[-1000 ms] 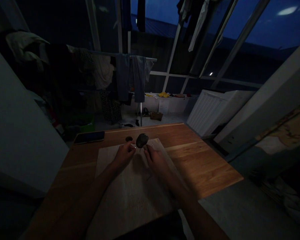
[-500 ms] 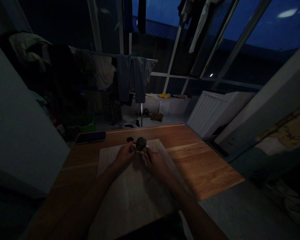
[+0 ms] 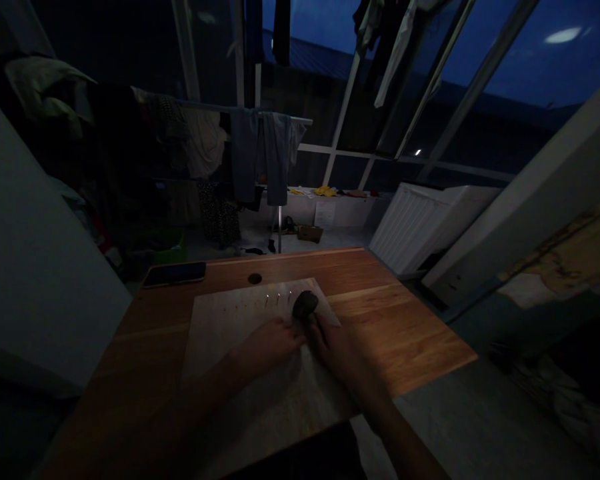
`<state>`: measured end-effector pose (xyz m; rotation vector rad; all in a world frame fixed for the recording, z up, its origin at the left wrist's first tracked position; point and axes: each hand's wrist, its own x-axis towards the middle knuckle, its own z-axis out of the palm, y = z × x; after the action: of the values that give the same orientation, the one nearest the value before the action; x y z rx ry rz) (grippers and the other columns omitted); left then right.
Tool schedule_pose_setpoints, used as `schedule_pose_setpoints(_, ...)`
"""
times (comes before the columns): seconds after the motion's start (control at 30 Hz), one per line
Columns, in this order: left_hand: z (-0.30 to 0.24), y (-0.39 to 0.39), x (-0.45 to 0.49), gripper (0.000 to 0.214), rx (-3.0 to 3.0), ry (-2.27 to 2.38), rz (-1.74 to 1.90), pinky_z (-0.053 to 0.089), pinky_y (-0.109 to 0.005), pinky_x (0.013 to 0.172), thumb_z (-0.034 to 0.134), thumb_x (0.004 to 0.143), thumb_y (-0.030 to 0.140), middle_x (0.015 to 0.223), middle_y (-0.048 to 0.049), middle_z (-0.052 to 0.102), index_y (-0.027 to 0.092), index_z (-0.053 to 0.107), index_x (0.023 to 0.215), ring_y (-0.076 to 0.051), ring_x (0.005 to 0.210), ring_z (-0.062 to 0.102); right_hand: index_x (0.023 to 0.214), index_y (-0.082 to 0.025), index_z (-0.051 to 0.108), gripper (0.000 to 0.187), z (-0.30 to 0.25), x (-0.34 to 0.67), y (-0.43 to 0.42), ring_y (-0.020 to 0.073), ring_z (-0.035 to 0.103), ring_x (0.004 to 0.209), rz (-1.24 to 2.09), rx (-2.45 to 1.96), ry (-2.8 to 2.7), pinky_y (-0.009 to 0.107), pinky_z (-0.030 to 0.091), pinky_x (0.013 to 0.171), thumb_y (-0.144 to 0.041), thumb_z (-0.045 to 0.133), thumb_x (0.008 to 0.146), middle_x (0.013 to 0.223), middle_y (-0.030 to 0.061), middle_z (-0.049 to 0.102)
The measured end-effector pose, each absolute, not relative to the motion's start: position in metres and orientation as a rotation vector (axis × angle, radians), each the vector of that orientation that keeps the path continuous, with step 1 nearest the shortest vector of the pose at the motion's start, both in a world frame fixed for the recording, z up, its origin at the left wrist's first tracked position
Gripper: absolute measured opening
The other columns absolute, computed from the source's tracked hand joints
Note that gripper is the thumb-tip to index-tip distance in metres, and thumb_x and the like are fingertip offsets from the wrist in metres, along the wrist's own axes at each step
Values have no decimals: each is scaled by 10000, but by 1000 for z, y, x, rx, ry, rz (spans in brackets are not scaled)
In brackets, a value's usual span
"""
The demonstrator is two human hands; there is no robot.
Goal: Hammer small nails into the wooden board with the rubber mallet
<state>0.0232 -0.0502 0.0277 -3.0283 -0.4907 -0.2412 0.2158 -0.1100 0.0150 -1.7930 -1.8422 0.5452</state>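
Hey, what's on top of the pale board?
Three nail-like pins stand upright toward the pale board's far edge; the right hand holds a dark hammer-like tool over it. Whatever the tool and left hand cover can't be seen.

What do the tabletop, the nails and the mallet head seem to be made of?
Tabletop: wood, smooth-looking, with visible grain and color bands.
Nails: probably bright metal, because they glint.
Mallet head: dark, dull-looking, perhaps rubber; the dim light leaves it open.

No readable text or labels.
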Motion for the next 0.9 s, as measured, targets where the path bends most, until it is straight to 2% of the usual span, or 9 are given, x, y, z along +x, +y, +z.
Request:
schedule_pose_setpoints(0.17, 22, -50, 28, 162, -2981, -500, -183, 551, -371, 791, 556, 969, 75, 971, -103, 777, 156, 680, 1035, -258, 892, 737, 1328, -160, 621, 406, 11, 217, -107, 267, 751, 931, 569, -1778, -1849, 329, 515, 807, -332, 344, 1086, 1083, 151, 792)
schedule_pose_setpoints(0.33, 32, -37, 17, 235, -3135, -587, -216, 552, -313, 805, 546, 957, 75, 984, -68, 779, 198, 701, 1084, -215, 888, 730, 1346, -174, 618, 410, 7, 218, -106, 267, 746, 985, 585, -1763, -1842, 342, 518, 862, -352, 361, 1081, 1136, 141, 787)
schedule_pose_setpoints(0.47, 29, -2, -10, 334, -3341, -866, -681, 540, -277, 879, 551, 878, 71, 1072, -53, 773, 214, 722, 1127, -185, 958, 713, 1423, -181, 584, 441, 9, 216, -108, 270, 739, 1039, 575, -1715, -1839, 345, 526, 883, -348, 363, 1079, 1201, 137, 773)
schedule_pose_setpoints(0.57, 14, 29, -32, 193, -3276, -1317, -1177, 555, -300, 846, 576, 878, 230, 977, -53, 777, 186, 738, 974, -204, 893, 712, 1395, -180, 611, 435, 12, 216, -109, 276, 741, 1010, 558, -1747, -1839, 359, 532, 878, -350, 368, 1077, 1148, 139, 785)
schedule_pose_setpoints(0.67, -5, 47, -46, 206, -3115, -1671, -1569, 568, -332, 804, 645, 809, 351, 887, -68, 767, 172, 718, 881, -220, 814, 711, 1375, -187, 624, 421, 14, 216, -109, 275, 733, 1044, 541, -1747, -1843, 370, 530, 907, -345, 371, 1078, 1176, 138, 778)
schedule_pose_setpoints(0.73, -13, 51, -50, 238, -3083, -1760, -1673, 569, -334, 786, 678, 769, 386, 860, -68, 763, 171, 709, 865, -219, 794, 707, 1390, -189, 612, 420, 15, 217, -109, 273, 725, 1082, 534, -1727, -1853, 371, 526, 925, -336, 374, 1077, 1228, 139, 762)
schedule_pose_setpoints(0.9, -15, 47, -49, 214, -3149, -1715, -1588, 565, -324, 810, 683, 750, 369, 851, -54, 761, 176, 712, 836, -213, 816, 712, 1414, -174, 590, 440, 14, 218, -109, 283, 727, 1083, 557, -1716, -1878, 375, 528, 918, -327, 355, 1075, 1228, 151, 757)
